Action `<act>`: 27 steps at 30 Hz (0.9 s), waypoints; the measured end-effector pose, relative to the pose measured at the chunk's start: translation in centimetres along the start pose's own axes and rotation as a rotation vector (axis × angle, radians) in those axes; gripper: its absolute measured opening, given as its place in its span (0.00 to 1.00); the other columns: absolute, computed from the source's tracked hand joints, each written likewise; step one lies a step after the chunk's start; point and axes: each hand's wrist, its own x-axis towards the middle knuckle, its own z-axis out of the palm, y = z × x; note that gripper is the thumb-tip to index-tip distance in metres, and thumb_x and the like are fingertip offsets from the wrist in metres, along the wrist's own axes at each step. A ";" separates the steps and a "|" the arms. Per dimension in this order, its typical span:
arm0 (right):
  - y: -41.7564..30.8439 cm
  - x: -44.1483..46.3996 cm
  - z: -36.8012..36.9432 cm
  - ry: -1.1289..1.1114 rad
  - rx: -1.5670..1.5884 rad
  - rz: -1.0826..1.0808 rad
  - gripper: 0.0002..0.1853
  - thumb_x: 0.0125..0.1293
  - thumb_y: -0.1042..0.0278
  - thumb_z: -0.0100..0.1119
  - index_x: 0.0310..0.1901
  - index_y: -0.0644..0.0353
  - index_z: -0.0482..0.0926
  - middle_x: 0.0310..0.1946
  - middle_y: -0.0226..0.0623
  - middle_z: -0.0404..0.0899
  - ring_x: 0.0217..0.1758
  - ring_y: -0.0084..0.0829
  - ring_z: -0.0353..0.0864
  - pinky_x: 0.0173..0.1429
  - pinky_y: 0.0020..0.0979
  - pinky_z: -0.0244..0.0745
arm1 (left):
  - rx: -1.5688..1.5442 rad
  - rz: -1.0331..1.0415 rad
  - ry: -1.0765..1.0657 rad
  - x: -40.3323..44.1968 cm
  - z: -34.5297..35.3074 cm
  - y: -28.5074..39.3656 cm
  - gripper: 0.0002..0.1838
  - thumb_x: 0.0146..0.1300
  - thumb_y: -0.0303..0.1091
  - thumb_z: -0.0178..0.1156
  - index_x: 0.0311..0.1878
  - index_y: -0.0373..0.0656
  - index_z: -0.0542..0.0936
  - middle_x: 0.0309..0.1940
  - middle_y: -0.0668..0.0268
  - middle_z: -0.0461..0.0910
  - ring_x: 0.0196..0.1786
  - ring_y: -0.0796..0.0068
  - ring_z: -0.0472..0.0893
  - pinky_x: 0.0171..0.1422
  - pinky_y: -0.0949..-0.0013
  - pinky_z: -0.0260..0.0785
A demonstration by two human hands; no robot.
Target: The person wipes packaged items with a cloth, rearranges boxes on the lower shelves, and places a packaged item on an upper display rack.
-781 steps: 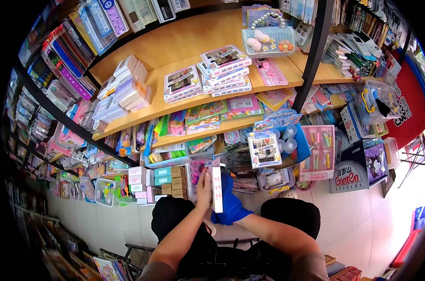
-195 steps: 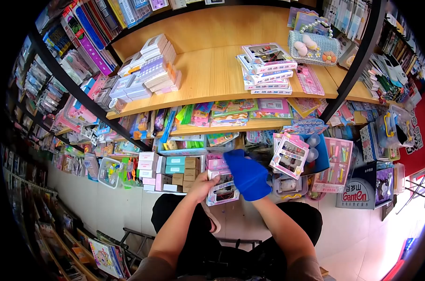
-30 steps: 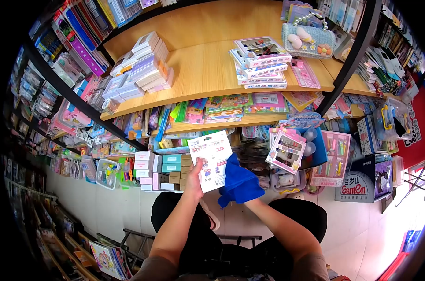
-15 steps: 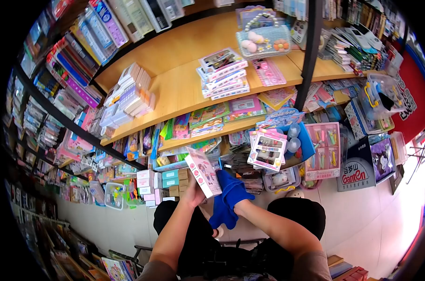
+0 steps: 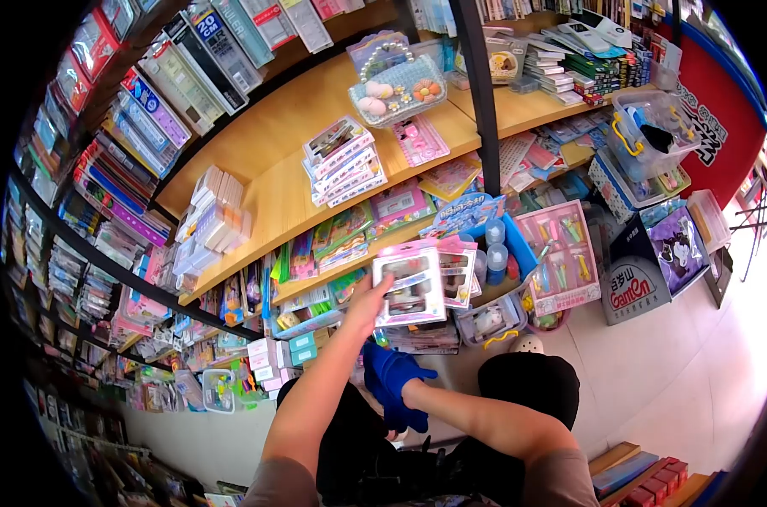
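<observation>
My left hand point(image 5: 368, 306) is closed on the left edge of a white and pink box point(image 5: 410, 291), its clear windows facing up. This box overlaps a similar pink-edged box point(image 5: 458, 277) leaning by a blue bin point(image 5: 518, 245); whether they touch is unclear. Below and apart from the held box, my right hand point(image 5: 414, 394) is over my lap, with a blue cloth point(image 5: 390, 377) bunched around it that hides its fingers. A stack of similar boxes point(image 5: 343, 169) lies on the wooden shelf point(image 5: 273, 203).
A knitted bag point(image 5: 400, 89) and white packs point(image 5: 214, 215) sit on the same shelf. Right of the blue bin are a pink tray of pens point(image 5: 561, 258) and a dark carton point(image 5: 633, 283). A black post point(image 5: 478, 93) crosses the shelf front.
The view has turned right. My left hand has carried the box forward and right, turning its windowed face up. The cloth in my right hand has come away from the box.
</observation>
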 end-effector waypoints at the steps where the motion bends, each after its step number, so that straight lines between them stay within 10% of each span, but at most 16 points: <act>1: 0.0 -0.1 -0.1 -0.013 -0.032 -0.036 0.23 0.67 0.55 0.45 0.58 0.60 0.69 0.47 0.37 0.75 0.45 0.26 0.73 0.49 0.28 0.68 | 0.027 -0.007 -0.028 0.9 1.3 0.0 0.22 0.60 0.41 0.60 0.52 0.35 0.72 0.45 0.63 0.76 0.44 0.76 0.74 0.47 0.72 0.66; 8: -5.2 -4.8 -0.3 -0.069 -0.459 -0.180 0.24 0.70 0.55 0.39 0.63 0.58 0.63 0.55 0.34 0.71 0.53 0.24 0.69 0.57 0.30 0.64 | 0.693 0.209 -0.055 7.4 3.1 -4.3 0.24 0.56 0.41 0.62 0.49 0.32 0.74 0.41 0.55 0.79 0.41 0.68 0.79 0.45 0.68 0.69; 14: -0.2 0.9 -0.2 -0.044 -0.134 -0.356 0.22 0.69 0.59 0.37 0.61 0.56 0.65 0.56 0.41 0.72 0.56 0.38 0.73 0.58 0.36 0.66 | 0.632 0.290 0.120 6.0 1.3 -3.1 0.22 0.57 0.42 0.61 0.48 0.33 0.75 0.41 0.54 0.79 0.43 0.66 0.79 0.45 0.67 0.70; 17: -2.8 -0.5 -0.8 0.078 -1.116 -0.456 0.22 0.69 0.58 0.36 0.61 0.55 0.65 0.55 0.45 0.71 0.54 0.39 0.74 0.57 0.37 0.67 | 0.373 -0.031 0.089 2.9 3.9 0.6 0.25 0.55 0.41 0.65 0.50 0.33 0.73 0.43 0.59 0.78 0.44 0.72 0.78 0.47 0.70 0.69; 19: 4.8 11.3 -4.1 0.031 -0.394 -0.388 0.21 0.70 0.55 0.36 0.59 0.54 0.66 0.52 0.41 0.73 0.50 0.36 0.74 0.55 0.35 0.68 | 0.277 -0.147 -0.002 3.9 3.8 -2.8 0.28 0.52 0.40 0.67 0.53 0.35 0.71 0.44 0.60 0.78 0.45 0.72 0.77 0.47 0.70 0.70; 22: -2.0 5.8 -5.6 -0.089 0.894 -0.196 0.18 0.70 0.51 0.37 0.50 0.50 0.73 0.43 0.32 0.77 0.44 0.31 0.74 0.46 0.34 0.71 | 0.251 0.026 0.029 7.8 4.2 -8.8 0.34 0.47 0.39 0.71 0.56 0.37 0.68 0.45 0.60 0.78 0.45 0.71 0.78 0.47 0.68 0.71; 27: -0.2 5.3 -5.1 0.071 0.401 -0.116 0.19 0.66 0.48 0.42 0.47 0.53 0.71 0.39 0.36 0.76 0.40 0.34 0.74 0.43 0.35 0.70 | 0.248 -0.024 0.037 6.4 4.7 -7.3 0.31 0.48 0.37 0.70 0.52 0.36 0.68 0.41 0.60 0.79 0.34 0.74 0.80 0.36 0.71 0.74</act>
